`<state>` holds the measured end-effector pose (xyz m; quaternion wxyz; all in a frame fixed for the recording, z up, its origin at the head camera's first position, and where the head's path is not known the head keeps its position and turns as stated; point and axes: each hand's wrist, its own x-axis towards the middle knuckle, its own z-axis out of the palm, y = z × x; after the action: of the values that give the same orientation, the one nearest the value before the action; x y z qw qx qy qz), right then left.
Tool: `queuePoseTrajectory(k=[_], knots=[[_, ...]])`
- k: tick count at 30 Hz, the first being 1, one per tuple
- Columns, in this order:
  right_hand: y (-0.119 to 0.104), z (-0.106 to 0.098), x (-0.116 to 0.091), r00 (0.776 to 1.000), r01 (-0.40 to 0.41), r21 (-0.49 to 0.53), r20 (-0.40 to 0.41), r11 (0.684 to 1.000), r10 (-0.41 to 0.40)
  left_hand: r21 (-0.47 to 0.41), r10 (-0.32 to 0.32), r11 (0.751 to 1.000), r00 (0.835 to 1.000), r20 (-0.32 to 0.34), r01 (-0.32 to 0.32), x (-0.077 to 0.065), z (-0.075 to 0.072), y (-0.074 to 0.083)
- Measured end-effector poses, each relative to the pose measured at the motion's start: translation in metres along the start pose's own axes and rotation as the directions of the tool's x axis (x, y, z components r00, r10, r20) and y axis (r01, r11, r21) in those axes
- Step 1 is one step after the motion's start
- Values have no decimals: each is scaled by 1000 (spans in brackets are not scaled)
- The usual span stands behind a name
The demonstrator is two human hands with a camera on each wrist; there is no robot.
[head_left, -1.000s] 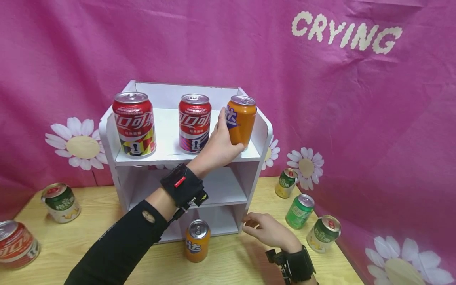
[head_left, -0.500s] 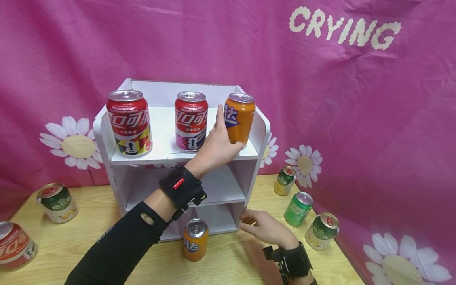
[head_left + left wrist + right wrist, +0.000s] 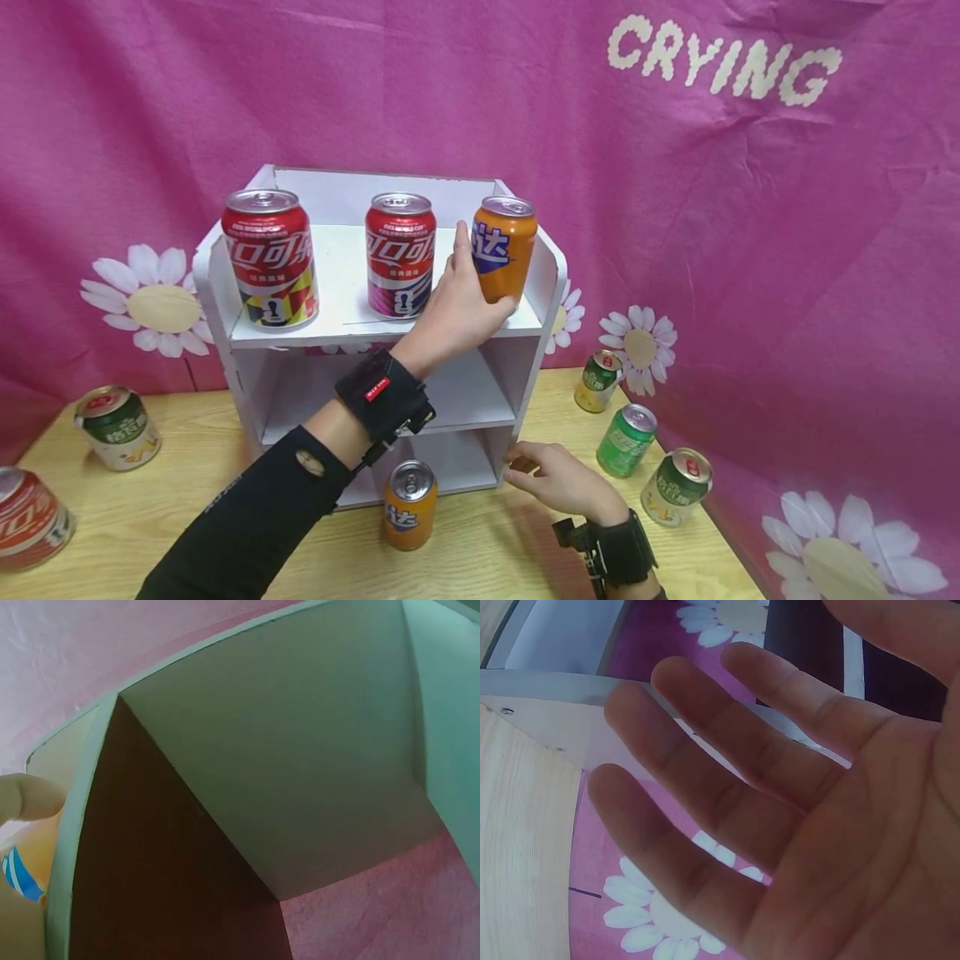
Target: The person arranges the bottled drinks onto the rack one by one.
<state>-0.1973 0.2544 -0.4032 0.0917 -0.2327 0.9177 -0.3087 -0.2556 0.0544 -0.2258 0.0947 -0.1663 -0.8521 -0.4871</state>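
My left hand (image 3: 461,312) grips an orange soda can (image 3: 512,250) upright at the right end of the white shelf's top board (image 3: 330,279). One finger points up along the can's left side and the thumb lies low across its front; the other fingers are hidden behind it. In the left wrist view, a fingertip (image 3: 41,796) and a bit of the orange can (image 3: 39,851) show past the shelf edge. Low by the shelf's right side, my right hand (image 3: 566,481) holds nothing. Its palm (image 3: 855,847) and loosely spread fingers fill the right wrist view.
Two red cola cans (image 3: 270,258) stand on the top board left of my hand. Another orange can (image 3: 410,506) stands before the shelf. Green-and-white cans (image 3: 120,429), a green can (image 3: 627,442) and a red can (image 3: 30,518) stand on the wooden table (image 3: 480,550). Pink cloth hangs behind.
The head view shifts slightly, so the scene sits a little further left. My left hand keeps its grip on the orange can at the same spot. The right hand stays by the shelf.
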Motion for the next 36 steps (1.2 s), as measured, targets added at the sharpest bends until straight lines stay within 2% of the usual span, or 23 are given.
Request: queuePoseTrajectory(k=[6,15,21,25,32,36], knots=[[1,1,0,1000,-1,4,3,1000,1,-22,-1,1000,1000,28,1,0,-2,0],[2,2,1,1000,-2,9,11,1000,2,22,20,1000,1000,-9,-20,0,2,1],[1,1,1,1000,2,3,7,1000,-2,-41,-5,999,999,32,6,1,-2,1],[1,0,1,1000,-4,-5,7,1000,4,-46,-13,999,998,56,16,1,-4,2],[1,0,0,1000,-2,-2,7,1000,2,-12,10,1000,1000,15,-9,0,-2,1],[2,0,0,1000,2,0,9,1000,-2,-8,9,1000,1000,18,-9,0,-2,1]])
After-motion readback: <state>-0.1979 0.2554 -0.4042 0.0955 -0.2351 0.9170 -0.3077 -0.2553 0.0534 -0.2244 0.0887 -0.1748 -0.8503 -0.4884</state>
